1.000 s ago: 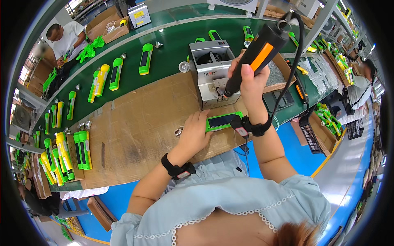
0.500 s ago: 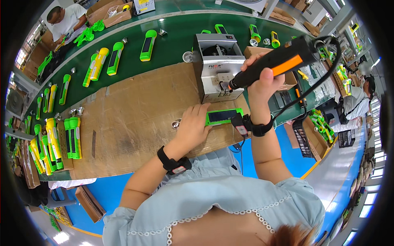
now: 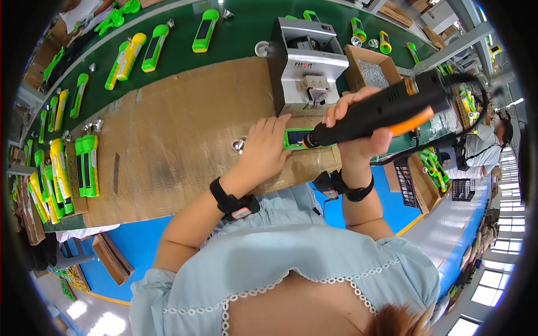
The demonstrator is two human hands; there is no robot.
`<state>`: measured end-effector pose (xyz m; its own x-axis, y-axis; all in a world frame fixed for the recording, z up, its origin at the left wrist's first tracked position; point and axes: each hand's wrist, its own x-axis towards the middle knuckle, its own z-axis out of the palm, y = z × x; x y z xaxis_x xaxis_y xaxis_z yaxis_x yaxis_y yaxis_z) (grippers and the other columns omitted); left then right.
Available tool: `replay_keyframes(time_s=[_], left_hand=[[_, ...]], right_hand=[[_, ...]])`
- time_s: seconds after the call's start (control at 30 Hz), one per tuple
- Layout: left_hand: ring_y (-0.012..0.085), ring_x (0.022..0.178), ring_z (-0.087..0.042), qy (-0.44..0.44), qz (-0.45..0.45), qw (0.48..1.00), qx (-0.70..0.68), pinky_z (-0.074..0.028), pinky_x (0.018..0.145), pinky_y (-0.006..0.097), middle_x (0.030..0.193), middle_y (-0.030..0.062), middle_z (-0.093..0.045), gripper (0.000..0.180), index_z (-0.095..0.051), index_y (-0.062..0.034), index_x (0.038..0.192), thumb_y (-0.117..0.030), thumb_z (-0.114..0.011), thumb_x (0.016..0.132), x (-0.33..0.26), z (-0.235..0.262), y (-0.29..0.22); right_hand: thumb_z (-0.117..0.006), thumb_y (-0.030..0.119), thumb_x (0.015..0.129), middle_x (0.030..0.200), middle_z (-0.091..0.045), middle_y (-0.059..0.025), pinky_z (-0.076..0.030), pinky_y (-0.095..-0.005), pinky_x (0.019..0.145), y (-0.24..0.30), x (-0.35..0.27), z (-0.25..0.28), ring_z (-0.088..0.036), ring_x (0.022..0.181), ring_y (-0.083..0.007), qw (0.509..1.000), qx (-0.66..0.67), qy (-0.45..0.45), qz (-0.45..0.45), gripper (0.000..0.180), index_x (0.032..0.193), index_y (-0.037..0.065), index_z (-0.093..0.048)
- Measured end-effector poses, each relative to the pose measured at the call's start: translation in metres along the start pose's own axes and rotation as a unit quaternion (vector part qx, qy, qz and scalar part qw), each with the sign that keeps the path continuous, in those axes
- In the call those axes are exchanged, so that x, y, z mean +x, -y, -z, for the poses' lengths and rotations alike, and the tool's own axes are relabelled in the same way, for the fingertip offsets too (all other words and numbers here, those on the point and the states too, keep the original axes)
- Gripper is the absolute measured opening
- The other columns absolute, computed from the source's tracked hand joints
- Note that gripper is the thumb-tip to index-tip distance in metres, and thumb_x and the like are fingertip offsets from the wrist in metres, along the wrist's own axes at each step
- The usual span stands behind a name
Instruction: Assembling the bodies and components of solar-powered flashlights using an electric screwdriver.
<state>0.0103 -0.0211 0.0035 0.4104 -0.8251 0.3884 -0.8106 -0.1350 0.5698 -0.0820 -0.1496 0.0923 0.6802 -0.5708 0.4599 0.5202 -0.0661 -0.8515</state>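
My right hand is closed round a black and orange electric screwdriver, which tilts down to the left. Its tip meets the right part of a green flashlight with a dark panel, lying on the cardboard. My left hand grips the flashlight's left end, its fingers partly hiding it. A small silver reflector sits just left of that hand. Behind the flashlight stands a grey screw feeder.
An open box of small metal screws stands right of the feeder. Green and yellow flashlights line the green bench at the back left. More are stacked at the left end. The screwdriver's cable trails on the right.
The screwdriver has come down from the front of the screw feeder to the flashlight, its tip now on it. My left hand stays at the flashlight's left end. The view has shifted slightly.
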Motion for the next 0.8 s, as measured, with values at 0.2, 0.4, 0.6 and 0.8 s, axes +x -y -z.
replay_keyframes(time_s=[0.2, 0.4, 0.6, 0.8], left_hand=[[0.0326, 0.092, -0.051, -0.022, 0.008, 0.999, -0.024, -0.039, 0.081, 0.041, 0.096, 0.0128, -0.054, 0.076, -0.033, 0.0030, 0.129, -0.009, -0.072, 0.065, 0.000, -0.003, 0.003], [0.0325, 0.090, -0.051, -0.031, -0.001, 0.999, -0.034, -0.039, 0.080, 0.042, 0.095, 0.0128, -0.054, 0.078, -0.032, 0.0032, 0.130, -0.006, -0.072, 0.064, -0.002, -0.004, 0.001], [0.0335, 0.092, -0.051, -0.024, 0.007, 0.999, -0.036, -0.040, 0.081, 0.042, 0.095, 0.0128, -0.054, 0.079, -0.032, 0.0028, 0.130, -0.004, -0.071, 0.062, -0.004, -0.005, 0.000], [0.0348, 0.094, -0.051, -0.039, -0.022, 0.999, -0.026, -0.040, 0.081, 0.041, 0.098, 0.0185, -0.052, 0.083, -0.031, 0.0045, 0.130, -0.001, -0.071, 0.057, -0.002, -0.002, 0.000]], right_hand=[[-0.058, 0.080, 0.062, 0.075, -0.051, -0.0114, -0.048, -0.0341, 0.059, -0.002, -0.016, -0.013, -0.053, 0.061, -0.0213, 0.999, -0.040, 0.002, 0.025, 0.087, 0.102, 0.004, -0.039], [-0.060, 0.077, 0.063, 0.076, -0.052, -0.0120, -0.048, -0.0348, 0.060, -0.011, -0.016, -0.015, -0.054, 0.061, -0.0221, 0.999, -0.007, 0.008, 0.043, 0.085, 0.102, 0.004, -0.039], [-0.067, 0.070, 0.062, 0.075, -0.052, -0.0117, -0.048, -0.0338, 0.060, -0.014, -0.022, -0.023, -0.054, 0.062, -0.0220, 1.000, -0.009, 0.010, -0.016, 0.082, 0.101, 0.004, -0.040], [-0.074, 0.063, 0.061, 0.076, -0.053, -0.0114, -0.048, -0.0316, 0.062, -0.019, -0.023, -0.030, -0.054, 0.065, -0.0203, 0.999, -0.003, 0.025, -0.041, 0.079, 0.101, 0.004, -0.040]])
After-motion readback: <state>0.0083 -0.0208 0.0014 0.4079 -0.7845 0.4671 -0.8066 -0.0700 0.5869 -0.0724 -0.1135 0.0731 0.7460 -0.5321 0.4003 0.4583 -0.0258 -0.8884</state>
